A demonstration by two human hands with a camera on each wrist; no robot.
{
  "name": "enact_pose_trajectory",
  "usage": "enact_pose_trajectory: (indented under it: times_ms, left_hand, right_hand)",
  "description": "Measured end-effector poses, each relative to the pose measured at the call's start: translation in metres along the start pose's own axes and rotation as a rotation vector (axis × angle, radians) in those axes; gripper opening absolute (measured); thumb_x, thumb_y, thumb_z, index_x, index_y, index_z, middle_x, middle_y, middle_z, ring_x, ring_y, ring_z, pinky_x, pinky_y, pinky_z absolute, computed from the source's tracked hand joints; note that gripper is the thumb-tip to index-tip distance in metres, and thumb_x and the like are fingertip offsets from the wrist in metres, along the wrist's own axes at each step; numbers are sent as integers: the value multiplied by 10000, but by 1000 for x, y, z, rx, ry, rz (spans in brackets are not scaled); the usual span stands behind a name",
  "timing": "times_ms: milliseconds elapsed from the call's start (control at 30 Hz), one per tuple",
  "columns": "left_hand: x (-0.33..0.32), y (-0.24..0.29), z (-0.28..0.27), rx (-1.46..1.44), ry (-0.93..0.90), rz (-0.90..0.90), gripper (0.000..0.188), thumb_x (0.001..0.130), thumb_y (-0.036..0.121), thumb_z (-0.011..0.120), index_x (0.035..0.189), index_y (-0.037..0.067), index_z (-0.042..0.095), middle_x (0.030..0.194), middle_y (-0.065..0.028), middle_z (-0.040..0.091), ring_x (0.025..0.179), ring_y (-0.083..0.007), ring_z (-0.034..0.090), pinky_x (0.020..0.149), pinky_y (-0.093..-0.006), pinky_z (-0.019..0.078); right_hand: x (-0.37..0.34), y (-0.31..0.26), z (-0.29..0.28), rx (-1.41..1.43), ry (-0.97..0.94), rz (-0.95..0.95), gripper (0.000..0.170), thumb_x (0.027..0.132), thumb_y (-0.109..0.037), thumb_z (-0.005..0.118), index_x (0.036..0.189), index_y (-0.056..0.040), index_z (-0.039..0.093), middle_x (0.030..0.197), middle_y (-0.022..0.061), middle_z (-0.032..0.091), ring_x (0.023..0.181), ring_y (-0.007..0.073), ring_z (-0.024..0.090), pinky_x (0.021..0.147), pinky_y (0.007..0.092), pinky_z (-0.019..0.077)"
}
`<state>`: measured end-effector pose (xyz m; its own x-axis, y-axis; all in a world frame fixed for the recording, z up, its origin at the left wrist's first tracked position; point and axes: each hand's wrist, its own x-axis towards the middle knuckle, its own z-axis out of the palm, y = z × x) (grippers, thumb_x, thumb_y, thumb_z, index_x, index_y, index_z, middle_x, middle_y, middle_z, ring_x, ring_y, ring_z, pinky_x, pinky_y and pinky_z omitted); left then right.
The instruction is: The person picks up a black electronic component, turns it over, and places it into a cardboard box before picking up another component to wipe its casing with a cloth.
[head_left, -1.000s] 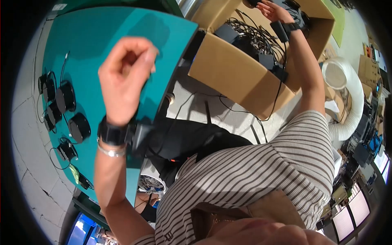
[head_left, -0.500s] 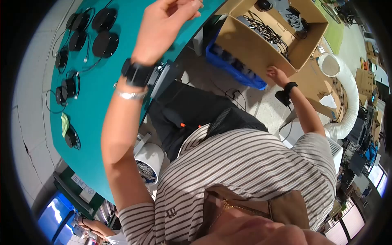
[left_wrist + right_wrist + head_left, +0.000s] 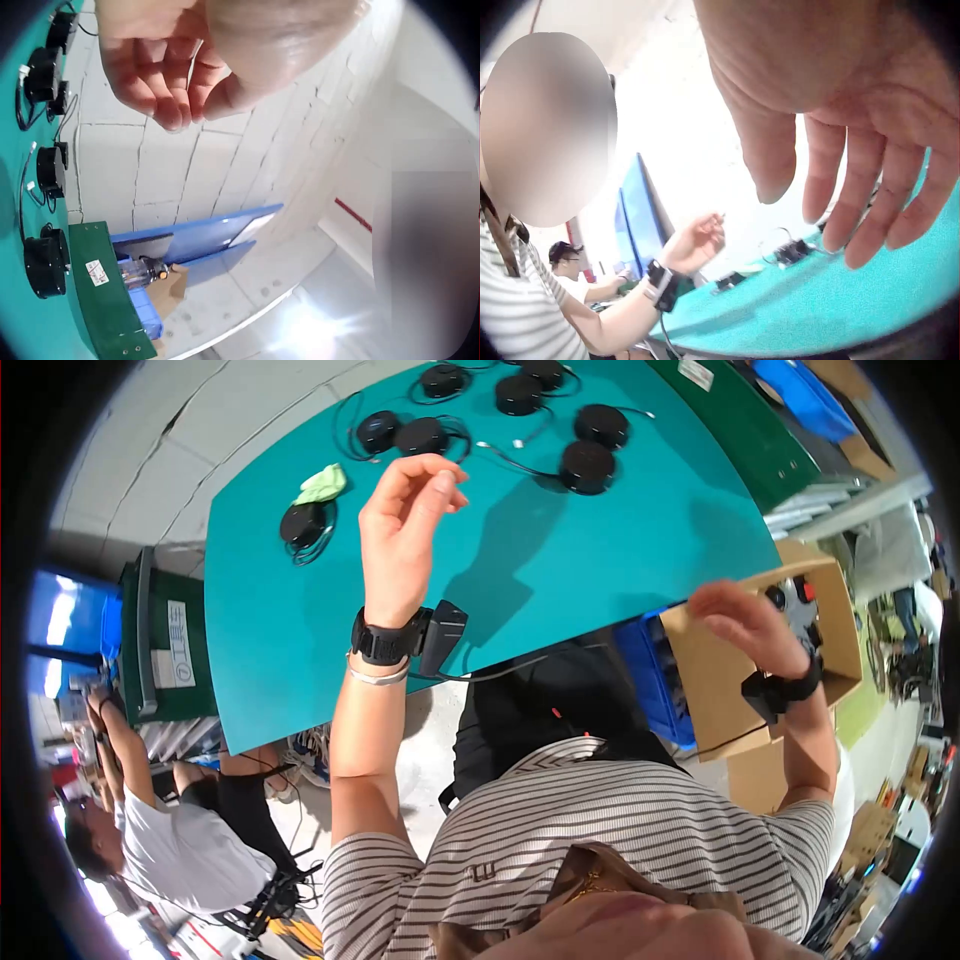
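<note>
A striped shirt [image 3: 620, 810] with brown collar [image 3: 574, 870], black trousers [image 3: 520, 705], black wristbands [image 3: 382, 642] and a silver bracelet [image 3: 378, 678] are worn.

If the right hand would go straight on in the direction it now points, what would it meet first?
Probably the table: the right hand points towards its green top, though its height there is unclear.

At least 8 black pucks [image 3: 587, 467], 1 cloth [image 3: 321, 484]
</note>
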<state>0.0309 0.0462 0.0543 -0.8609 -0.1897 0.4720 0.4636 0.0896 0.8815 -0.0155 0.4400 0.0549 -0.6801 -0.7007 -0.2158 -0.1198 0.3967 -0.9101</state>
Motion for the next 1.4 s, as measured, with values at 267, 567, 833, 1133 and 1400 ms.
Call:
enact_pose_trajectory:
  times_ms: [267, 567, 833, 1133, 1400]
  left_hand:
    - [-6, -35, -69, -414, 416, -293, 134, 963, 156, 593, 1047, 55, 621, 920, -28, 616, 778, -90, 553, 730, -250, 455]
    - [-14, -52, -75, -531, 380, -492, 168, 953, 220, 609, 1057, 89, 609, 933, -10, 607, 813, -97, 555, 775, -268, 461]
    - [-18, -74, -73, -444, 340, -618, 197, 955, 188, 597, 1122, 83, 603, 954, -28, 624, 833, -110, 575, 770, -268, 471]
    - [-6, -58, -50, -107, 286, -627, 224, 956, 143, 585, 1162, 56, 568, 983, -35, 602, 867, -107, 546, 803, -257, 463]
    - [86, -34, 29, 280, -441, -445, 449, 878, 112, 667, 1286, 16, 508, 1162, -89, 580, 1078, -184, 583, 956, -308, 462]
  right_hand:
    - [152, -156, 27, -4, -80, -372, 256, 995, -165, 519, 1190, -10, 582, 1114, 67, 641, 948, 130, 620, 870, 268, 473]
    - [271, -107, 64, 266, -90, -113, 258, 981, -223, 568, 1187, -70, 592, 1076, 34, 628, 908, 104, 592, 822, 247, 486]
    - [280, -46, 112, 712, -663, 43, 247, 992, -220, 562, 1168, -47, 571, 1001, 34, 610, 772, 93, 547, 665, 217, 439]
    - [276, -38, 119, 533, -976, -42, 242, 967, -245, 608, 1086, -34, 595, 943, 8, 633, 739, 55, 556, 646, 203, 438]
    - [285, -28, 124, 305, -1208, -340, 278, 939, -263, 655, 1067, -16, 646, 1038, 41, 682, 852, 82, 600, 784, 245, 498]
